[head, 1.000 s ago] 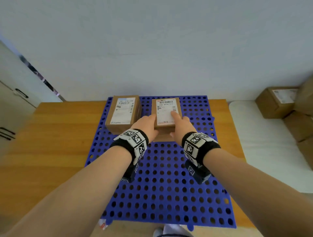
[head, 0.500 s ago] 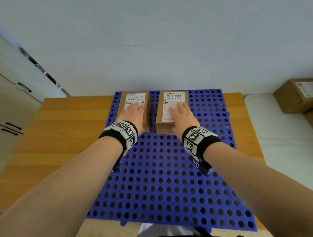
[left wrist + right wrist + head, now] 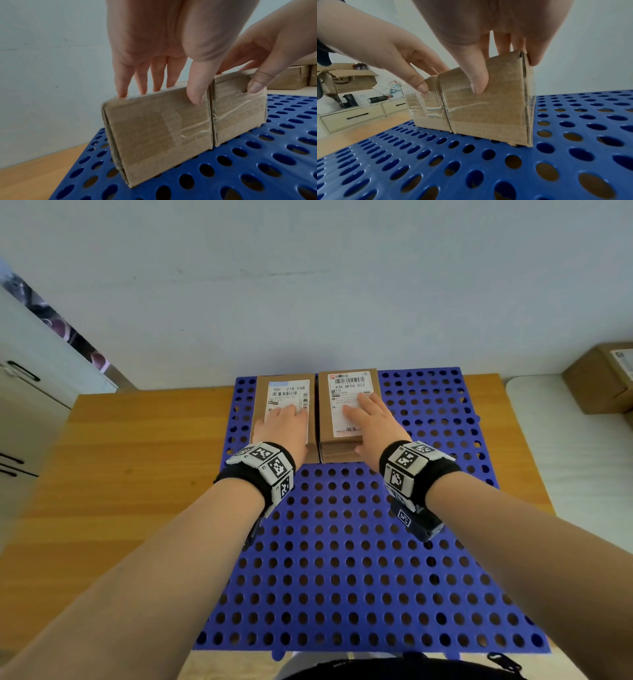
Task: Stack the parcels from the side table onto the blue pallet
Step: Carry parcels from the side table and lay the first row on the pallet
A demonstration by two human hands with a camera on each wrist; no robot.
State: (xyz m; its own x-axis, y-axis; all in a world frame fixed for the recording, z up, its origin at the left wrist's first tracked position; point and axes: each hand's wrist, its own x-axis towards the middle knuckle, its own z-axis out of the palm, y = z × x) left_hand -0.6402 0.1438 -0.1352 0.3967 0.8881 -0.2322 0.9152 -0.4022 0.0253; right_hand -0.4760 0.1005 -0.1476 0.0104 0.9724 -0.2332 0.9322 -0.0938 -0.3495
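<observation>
Two brown cardboard parcels with white labels stand side by side, touching, at the far edge of the blue perforated pallet [image 3: 342, 559]. My left hand [image 3: 286, 424] lies flat on the left parcel [image 3: 284, 390], fingers straight on its top and thumb against its near face [image 3: 154, 128]. My right hand [image 3: 368, 421] lies the same way on the right parcel [image 3: 337, 445], with its thumb on the taped near face [image 3: 488, 112]. Neither hand wraps round a parcel.
The pallet lies on a wooden table [image 3: 137, 474] against a pale wall. To the right is a white side table [image 3: 565, 446] with another brown parcel [image 3: 603, 381] at its back. A white drawer cabinet [image 3: 20, 412] stands to the left.
The right parcel has slid to the far edge, level with the left one. My left hand has moved from the right parcel onto the left parcel.
</observation>
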